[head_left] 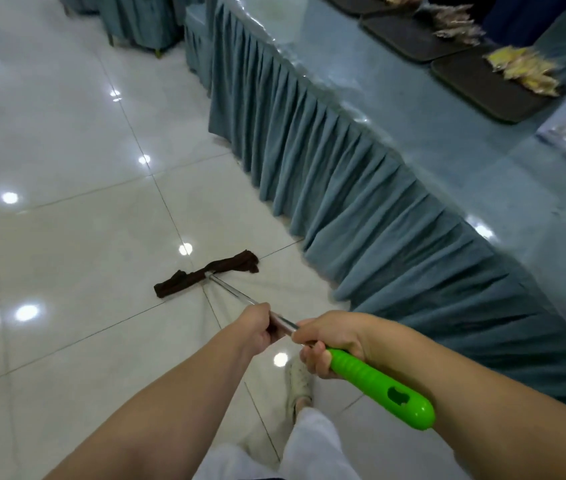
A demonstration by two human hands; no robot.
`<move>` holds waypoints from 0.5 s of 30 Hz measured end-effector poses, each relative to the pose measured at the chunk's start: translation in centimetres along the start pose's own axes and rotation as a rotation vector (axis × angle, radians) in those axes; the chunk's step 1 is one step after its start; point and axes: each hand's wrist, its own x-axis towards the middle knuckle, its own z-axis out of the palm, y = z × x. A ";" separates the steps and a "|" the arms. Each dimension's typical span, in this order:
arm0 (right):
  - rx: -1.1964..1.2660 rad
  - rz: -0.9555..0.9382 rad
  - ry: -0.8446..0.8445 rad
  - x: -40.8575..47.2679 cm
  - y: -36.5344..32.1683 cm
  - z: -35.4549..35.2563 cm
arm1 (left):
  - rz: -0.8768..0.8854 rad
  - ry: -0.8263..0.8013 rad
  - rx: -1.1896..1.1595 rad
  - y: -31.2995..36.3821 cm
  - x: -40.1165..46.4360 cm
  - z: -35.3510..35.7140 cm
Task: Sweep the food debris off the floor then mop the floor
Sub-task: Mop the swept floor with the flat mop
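The mopping step is judged in hand: the mop (276, 320) is gripped by curled fingers of the left hand (257, 329) and right hand (330, 344), its dark head (205, 273) on the floor (66, 237), and a steady stroke beside the table skirt (361, 209) is called for next.

Brown mop cloth (206, 274), green grip (382, 388), glossy white floor (66, 150), pleated blue-grey table skirt (361, 202).

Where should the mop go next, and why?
Probably a short pull straight back toward the shoe. The brown mop head lies flat on the shiny tile floor, out in front, and both hands, left hand and right hand, grip the mop handle. The blue table skirt is close on the right.
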 end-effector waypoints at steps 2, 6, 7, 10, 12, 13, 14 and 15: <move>-0.063 -0.010 -0.013 0.3 -1.9 -0.2 | 0.017 0.023 -0.049 1.4 0.9 0.5; -0.196 -0.059 -0.032 0.9 -6.0 -1.7 | 0.031 0.069 -0.137 4.1 2.6 2.2; -0.214 -0.058 -0.040 1.0 -7.1 -2.1 | 0.034 0.076 -0.162 4.9 2.9 2.7; -0.256 -0.052 -0.069 0.9 -10.3 -3.4 | 0.056 0.102 -0.232 7.0 3.7 4.2; -0.323 -0.068 -0.091 0.8 -12.4 -4.1 | 0.071 0.123 -0.267 8.5 3.8 5.1; -0.365 -0.078 -0.095 0.6 -13.5 -4.2 | 0.083 0.136 -0.287 9.3 4.0 5.4; -0.409 -0.088 -0.099 0.4 -14.6 -4.4 | 0.094 0.148 -0.314 10.1 4.0 5.7; -0.449 -0.096 -0.108 0.3 -15.6 -4.4 | 0.105 0.159 -0.345 10.8 4.1 5.8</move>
